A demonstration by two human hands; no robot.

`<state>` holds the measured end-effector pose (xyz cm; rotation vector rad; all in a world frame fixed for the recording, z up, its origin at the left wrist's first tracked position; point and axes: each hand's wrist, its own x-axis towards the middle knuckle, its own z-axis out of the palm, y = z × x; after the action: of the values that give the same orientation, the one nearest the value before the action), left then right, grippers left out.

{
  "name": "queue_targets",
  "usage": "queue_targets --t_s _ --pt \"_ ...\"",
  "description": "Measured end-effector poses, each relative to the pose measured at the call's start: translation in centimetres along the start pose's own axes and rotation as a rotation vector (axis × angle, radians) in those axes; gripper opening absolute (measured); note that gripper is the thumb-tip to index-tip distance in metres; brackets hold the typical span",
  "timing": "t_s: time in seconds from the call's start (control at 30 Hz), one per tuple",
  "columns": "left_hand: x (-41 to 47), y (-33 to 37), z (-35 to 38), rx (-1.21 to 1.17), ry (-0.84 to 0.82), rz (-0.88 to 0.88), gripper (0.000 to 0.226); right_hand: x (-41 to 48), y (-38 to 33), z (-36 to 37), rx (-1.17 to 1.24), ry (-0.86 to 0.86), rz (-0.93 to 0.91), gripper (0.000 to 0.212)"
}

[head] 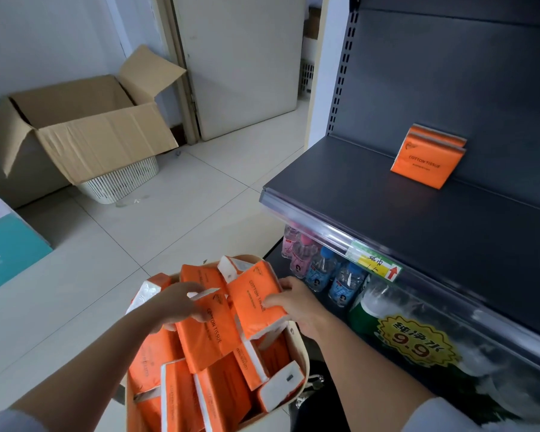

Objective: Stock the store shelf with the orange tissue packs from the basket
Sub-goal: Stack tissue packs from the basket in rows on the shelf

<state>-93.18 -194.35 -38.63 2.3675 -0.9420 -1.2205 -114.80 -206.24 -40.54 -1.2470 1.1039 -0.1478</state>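
Observation:
A beige basket (303, 363) at the bottom centre is piled with several orange tissue packs. My left hand (175, 304) grips the top end of one orange pack (208, 335) that leans upright in the pile. My right hand (296, 302) holds another orange pack (256, 299) by its right edge, thumb on its face. Two orange packs (427, 159) stand stacked against the back of the dark grey shelf (371, 194) at the right.
Under the shelf stand small water bottles (321, 272) and a large wrapped water jug (418, 341). An open cardboard box (85, 126) sits on a white basket (119, 182) at the back left. A teal and white box (3, 241) lies at the left edge.

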Motion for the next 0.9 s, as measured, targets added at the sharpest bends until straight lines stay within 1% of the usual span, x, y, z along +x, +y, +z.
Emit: queue_targets --t_s 0.07,0.13,0.2,0.23,0.3,0.37,0.43,0.5,0.63,0.7,0.77,0.83,0.9 --pt "-0.3 0.8 -0.6 -0.030 0.002 0.003 0.058 -0.5 -0.6 -0.5 0.092 0.002 -0.062 0.044" --pt "-0.5 1.3 -1.3 -0.049 0.018 0.029 0.061 -1.1 -1.5 -0.9 0.176 -0.032 -0.085 0.038" --pt "-1.0 1.8 -1.8 -0.057 0.013 0.068 0.057 -2.0 -2.6 -1.4 0.198 -0.065 -0.116 0.030" --pt "-1.3 2.1 -2.0 -0.066 0.015 0.091 0.053 -2.4 -3.2 -1.8 0.195 -0.076 -0.138 0.030" --pt "-1.6 2.9 -2.4 -0.119 0.023 0.139 0.048 -3.1 -4.3 -2.7 0.178 -0.091 -0.180 0.041" --pt "-1.9 4.0 -2.5 -0.207 0.015 0.186 0.048 -3.6 -5.6 -3.9 0.120 -0.064 -0.216 0.055" --pt "-2.2 5.5 -2.3 -0.300 -0.021 0.236 0.047 -4.0 -6.9 -5.2 0.077 0.037 -0.249 0.058" --pt "-2.3 7.2 -2.0 -0.366 -0.038 0.288 0.048 -4.6 -7.9 -6.9 0.102 0.153 -0.323 0.054" --pt "-2.4 10.7 -1.0 -0.491 0.010 0.394 0.056 -6.2 -9.6 -11.7 0.138 0.310 -0.501 0.041" --pt "-2.6 13.0 -0.4 -0.523 0.020 0.440 0.053 -7.0 -10.0 -14.3 0.117 0.388 -0.550 0.039" --pt "-2.6 15.3 0.3 -0.546 0.033 0.485 0.045 -7.7 -10.2 -16.6 0.084 0.485 -0.581 0.038" --pt "-2.4 17.3 0.8 -0.559 0.043 0.551 0.049 -8.3 -10.2 -18.7 0.059 0.559 -0.595 0.037" --pt "-2.2 19.4 1.3 -0.536 0.044 0.602 0.050 -8.8 -10.3 -20.6 0.008 0.617 -0.588 0.042"
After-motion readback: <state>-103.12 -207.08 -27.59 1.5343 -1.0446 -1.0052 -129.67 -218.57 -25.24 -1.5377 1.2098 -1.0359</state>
